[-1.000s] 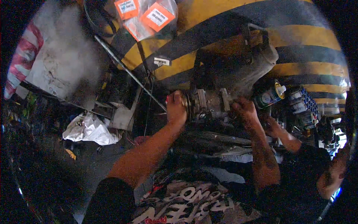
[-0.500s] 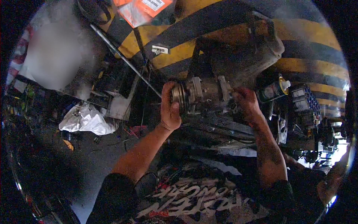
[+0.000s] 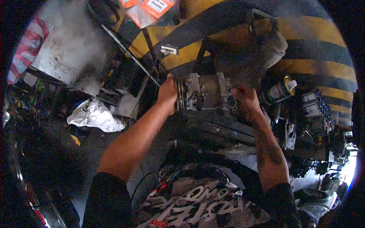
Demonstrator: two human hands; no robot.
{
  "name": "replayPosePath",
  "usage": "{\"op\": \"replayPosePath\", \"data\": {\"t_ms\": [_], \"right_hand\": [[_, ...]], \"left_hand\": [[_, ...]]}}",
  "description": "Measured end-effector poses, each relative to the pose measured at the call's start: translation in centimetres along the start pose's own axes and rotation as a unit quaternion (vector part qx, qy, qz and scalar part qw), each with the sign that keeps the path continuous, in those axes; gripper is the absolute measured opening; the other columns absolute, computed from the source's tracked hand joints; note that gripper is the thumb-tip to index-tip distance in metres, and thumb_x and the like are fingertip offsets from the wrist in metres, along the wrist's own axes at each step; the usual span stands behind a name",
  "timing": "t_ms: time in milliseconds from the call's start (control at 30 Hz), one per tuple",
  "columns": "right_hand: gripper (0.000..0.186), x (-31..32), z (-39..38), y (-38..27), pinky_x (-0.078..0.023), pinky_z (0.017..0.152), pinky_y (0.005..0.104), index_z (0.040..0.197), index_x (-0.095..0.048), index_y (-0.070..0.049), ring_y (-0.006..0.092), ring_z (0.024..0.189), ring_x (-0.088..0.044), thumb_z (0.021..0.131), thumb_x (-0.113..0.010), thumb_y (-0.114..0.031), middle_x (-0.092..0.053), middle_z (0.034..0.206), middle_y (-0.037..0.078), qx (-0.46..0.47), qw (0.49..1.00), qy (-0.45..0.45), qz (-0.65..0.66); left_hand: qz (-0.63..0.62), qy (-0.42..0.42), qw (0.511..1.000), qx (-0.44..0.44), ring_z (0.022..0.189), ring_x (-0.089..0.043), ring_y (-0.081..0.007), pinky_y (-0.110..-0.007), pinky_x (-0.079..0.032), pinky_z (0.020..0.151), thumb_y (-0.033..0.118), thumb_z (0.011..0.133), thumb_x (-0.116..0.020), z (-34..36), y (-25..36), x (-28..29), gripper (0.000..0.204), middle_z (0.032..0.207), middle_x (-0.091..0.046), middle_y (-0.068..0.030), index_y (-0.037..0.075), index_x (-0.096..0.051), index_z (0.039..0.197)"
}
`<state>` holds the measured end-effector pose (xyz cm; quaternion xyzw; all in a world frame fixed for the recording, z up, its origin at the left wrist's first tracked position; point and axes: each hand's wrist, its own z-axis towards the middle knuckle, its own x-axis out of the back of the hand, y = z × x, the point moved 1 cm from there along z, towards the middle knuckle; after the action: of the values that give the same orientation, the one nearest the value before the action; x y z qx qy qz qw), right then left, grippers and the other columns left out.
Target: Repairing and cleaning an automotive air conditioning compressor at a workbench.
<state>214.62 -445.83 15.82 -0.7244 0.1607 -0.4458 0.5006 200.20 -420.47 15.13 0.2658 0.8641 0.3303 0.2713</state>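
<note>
A cylindrical metal compressor (image 3: 211, 91) with a grooved pulley (image 3: 181, 94) on its left end lies sideways between my hands. My left hand (image 3: 167, 95) presses its palm around the pulley's outer face, fingers pointing up and away. At the opposite end my right hand (image 3: 245, 99) has its fingers curled close together, touching or almost touching the rear of the body. Whatever those fingers pinch is too dark and small to make out. Mounting lugs stick up from the compressor's casing, and a round port (image 3: 232, 102) faces me near my right fingers.
A spray can or bottle with a white cap (image 3: 291, 83) lies tilted right of my right hand, near stacked cylindrical cans (image 3: 313, 106). A crumpled white plastic bag (image 3: 95, 117) sits at left. Orange packets (image 3: 157, 7) hang beyond, before a yellow-and-black striped surface (image 3: 308, 62).
My left thumb has left the pulley's near face, and that hand now lies flatter against its end. The right hand stays at the rear. A person's arm at the far right is gone from view.
</note>
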Motion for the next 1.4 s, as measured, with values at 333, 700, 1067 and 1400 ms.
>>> {"op": "replayPosePath", "data": {"t_ms": [333,700,1067,1400], "right_hand": [[0.041,-0.3,0.4,0.7,-0.045,0.089,0.0326,0.111,-0.069,0.002,0.0152,0.096,-0.056,0.093,-0.07,-0.035,-0.068,0.102,0.005,0.022,0.998,0.01,0.065],[0.034,0.6,1.1,0.8,-0.049,0.083,0.0338,0.106,-0.07,-0.001,0.016,0.09,-0.06,0.095,-0.071,-0.033,-0.069,0.098,0.004,0.048,0.998,-0.014,0.045],[0.044,1.8,0.8,0.9,-0.048,0.083,0.0344,0.11,-0.07,0.002,0.0176,0.088,-0.062,0.092,-0.072,-0.038,-0.069,0.099,0.004,-0.007,0.99,-0.065,0.122],[0.037,0.6,0.8,-1.1,-0.043,0.079,0.0326,0.106,-0.067,-0.002,0.0149,0.086,-0.054,0.087,-0.076,-0.032,-0.063,0.093,0.003,-0.03,0.998,-0.045,0.038]], "left_hand": [[0.028,-0.005,0.948,-0.316,0.106,-0.06,-0.0187,-0.034,-0.046,0.096,0.045,0.108,-0.042,2.6,-5.9,2.4,0.053,0.113,-0.063,-0.0096,0.001,-0.047,0.137],[0.038,-0.104,0.865,-0.489,0.111,-0.054,-0.0194,-0.036,-0.042,0.102,0.052,0.106,-0.041,3.4,-7.4,2.9,0.06,0.126,-0.055,-0.0084,0.003,-0.043,0.141],[0.055,-0.044,0.996,0.049,0.121,-0.058,-0.0341,-0.06,-0.043,0.1,0.075,0.097,-0.035,-0.9,0.7,1.7,0.08,0.137,-0.059,-0.013,0.013,-0.051,0.144],[0.117,0.01,0.974,-0.193,0.107,-0.062,-0.0263,-0.042,-0.045,0.098,0.055,0.107,-0.033,6.6,-6.0,4.3,0.061,0.116,-0.064,-0.0117,0.003,-0.057,0.13]]}}
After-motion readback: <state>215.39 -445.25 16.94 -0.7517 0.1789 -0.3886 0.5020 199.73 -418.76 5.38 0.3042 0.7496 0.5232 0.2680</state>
